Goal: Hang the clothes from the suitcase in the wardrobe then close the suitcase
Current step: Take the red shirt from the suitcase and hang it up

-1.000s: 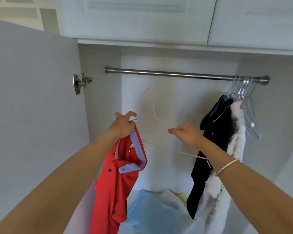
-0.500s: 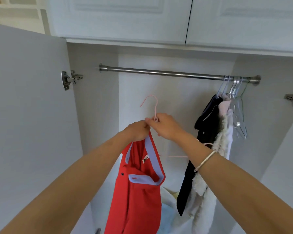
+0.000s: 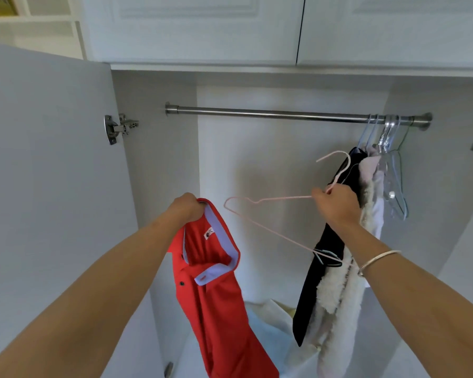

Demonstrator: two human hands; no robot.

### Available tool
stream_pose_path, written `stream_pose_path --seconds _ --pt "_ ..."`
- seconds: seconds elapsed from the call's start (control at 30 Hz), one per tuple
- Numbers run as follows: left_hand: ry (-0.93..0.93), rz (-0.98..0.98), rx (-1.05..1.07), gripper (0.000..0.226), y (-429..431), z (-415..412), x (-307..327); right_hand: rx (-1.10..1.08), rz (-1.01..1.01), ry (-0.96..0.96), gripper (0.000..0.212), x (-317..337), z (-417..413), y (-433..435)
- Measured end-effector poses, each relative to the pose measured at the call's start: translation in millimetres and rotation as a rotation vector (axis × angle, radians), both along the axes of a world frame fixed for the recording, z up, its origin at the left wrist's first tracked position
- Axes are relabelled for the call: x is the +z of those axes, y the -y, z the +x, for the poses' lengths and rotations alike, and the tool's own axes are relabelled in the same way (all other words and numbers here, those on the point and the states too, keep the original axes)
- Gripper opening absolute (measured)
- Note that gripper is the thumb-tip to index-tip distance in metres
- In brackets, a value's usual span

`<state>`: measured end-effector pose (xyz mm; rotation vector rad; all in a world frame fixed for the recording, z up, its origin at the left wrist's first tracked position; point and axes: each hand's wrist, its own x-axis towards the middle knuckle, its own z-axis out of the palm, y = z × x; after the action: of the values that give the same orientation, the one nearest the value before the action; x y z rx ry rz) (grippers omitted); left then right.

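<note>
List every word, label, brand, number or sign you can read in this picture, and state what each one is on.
Neck label inside the collar of the red shirt: a white tag with a dark mark and some red print, too small and blurred to read.
Nothing else in view carries words, numbers or signs.

Bare forearms — thin silver bangle [image 3: 377, 259], right wrist.

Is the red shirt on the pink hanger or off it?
Off. The left hand grips the shirt; the right hand holds the bare hanger beside it, apart.
</note>
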<state>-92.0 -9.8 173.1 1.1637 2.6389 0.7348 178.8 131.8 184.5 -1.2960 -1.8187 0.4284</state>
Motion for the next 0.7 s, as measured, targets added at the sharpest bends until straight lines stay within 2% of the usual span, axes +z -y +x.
stream_pose_path --seconds 0.13,0.33,0.43,0.5,0.57,0.6,0.63,0.7 --pt "0.007 0.074 -0.005 0.043 -5 9 9 0.082 0.009 0.018 0.039 -1 -18 16" --pt "-0.008 0.182 -0.255 0.033 -19 54 31 0.175 0.043 -0.007 0.04 -15 -68 48" --pt "0.225 0.372 -0.357 0.024 -19 85 48 0.277 0.003 -0.113 0.043 -28 -91 65" --pt "0.456 0.504 -0.397 0.014 -15 100 58 0.325 -0.091 -0.313 0.048 -29 -101 77" --pt "0.634 0.524 -0.477 0.024 -9 104 65 0.321 -0.192 -0.518 0.05 -28 -105 79" --pt "0.612 0.485 -0.508 0.029 -6 102 68 0.299 -0.217 -0.589 0.051 -26 -106 78" --pt "0.496 0.441 -0.509 0.031 -3 96 70 0.281 -0.227 -0.634 0.051 -23 -104 76" --pt "-0.004 0.385 -0.411 0.039 -1 74 71 0.263 -0.221 -0.679 0.05 -17 -99 73"
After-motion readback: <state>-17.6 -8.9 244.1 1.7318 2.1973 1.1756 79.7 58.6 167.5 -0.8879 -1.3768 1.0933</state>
